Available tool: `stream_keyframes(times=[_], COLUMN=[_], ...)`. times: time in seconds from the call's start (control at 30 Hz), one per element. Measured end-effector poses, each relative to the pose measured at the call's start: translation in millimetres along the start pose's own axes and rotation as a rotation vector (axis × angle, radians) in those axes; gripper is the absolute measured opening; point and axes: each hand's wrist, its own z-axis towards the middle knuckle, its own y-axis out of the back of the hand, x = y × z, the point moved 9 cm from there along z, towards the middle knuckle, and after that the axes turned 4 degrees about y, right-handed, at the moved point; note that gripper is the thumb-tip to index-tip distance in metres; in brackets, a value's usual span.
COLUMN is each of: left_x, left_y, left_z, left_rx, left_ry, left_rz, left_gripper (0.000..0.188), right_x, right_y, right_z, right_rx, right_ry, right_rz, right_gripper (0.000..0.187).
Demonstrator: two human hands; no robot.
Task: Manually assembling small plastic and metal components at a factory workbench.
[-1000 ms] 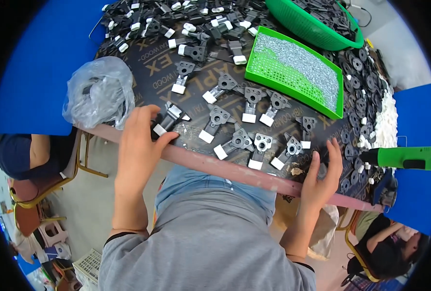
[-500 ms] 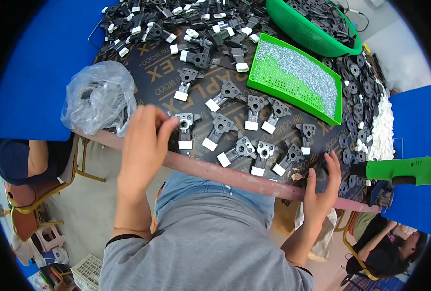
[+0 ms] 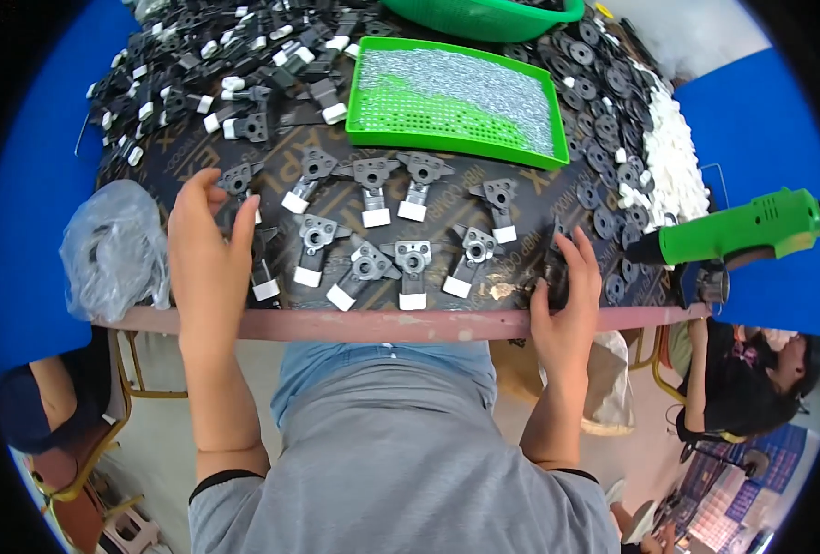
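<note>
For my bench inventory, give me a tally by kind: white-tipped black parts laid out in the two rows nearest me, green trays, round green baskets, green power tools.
White-tipped black parts in the two rows: 10 (two partly hidden by the left hand)
Green tray: 1
Round green basket: 1
Green power tool: 1
Total: 13

Grey short-sleeved shirt [image 3: 437, 452], black sleeve bands [image 3: 216, 482], light blue jeans [image 3: 382, 362], bare hands
</note>
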Motion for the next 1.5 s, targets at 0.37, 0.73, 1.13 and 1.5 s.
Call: stream_keyframes(times=[0.37,0.73,1.13,1.5], left_x=[-116,-141,-134,16], left_y=[-45,-63,-39,-4], left_z=[-85,-97,-94,-53], left_rx=[0.501,0.498,0.357,0.233], left_ry=[-0.56,-0.661,-0.614,0.088], left_rz=[-0.186,-0.238,-0.378,-0.23], left_gripper=[0.047,0.051,0.053,0.043], right_x=[-14,-12,7,57], right_y=[-6,-9,7,-31], right_z=[32,24,10,-4], right_rx=[-0.104,-0.221,-0.442,0.115], right_ry=[-0.005,-0.087,0.03,0.21], right_rz=[-0.237,-0.032,-0.05,0.017], right_gripper=[0.043,0.039,0.027,0.045])
